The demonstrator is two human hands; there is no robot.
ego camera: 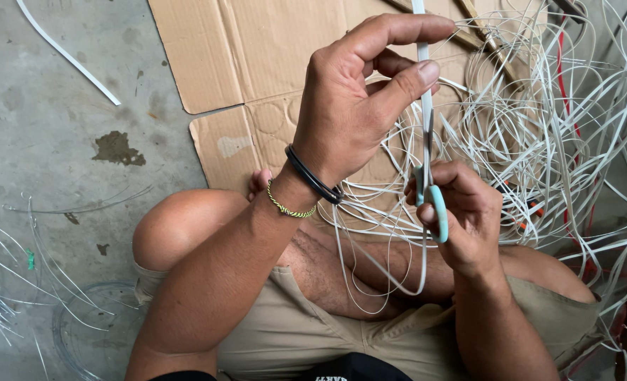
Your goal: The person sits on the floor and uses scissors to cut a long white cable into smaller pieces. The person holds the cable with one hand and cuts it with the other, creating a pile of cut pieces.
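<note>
My left hand [359,106] is raised and pinches a flat white plastic strip [422,53] between thumb and forefinger. The strip runs straight down from the top edge and loops over my lap. My right hand [461,212] holds scissors with teal handles [437,208], blades pointing up along the strip just below the left thumb. A black band and a gold-green cord bracelet [289,208] sit on the left wrist. I sit cross-legged in beige shorts.
A big tangle of white strips [553,127] with a few red ones lies on the right. Flattened cardboard [257,63] covers the concrete floor ahead. Thin clear strands [17,268] and a loose white strip [67,53] lie on the left.
</note>
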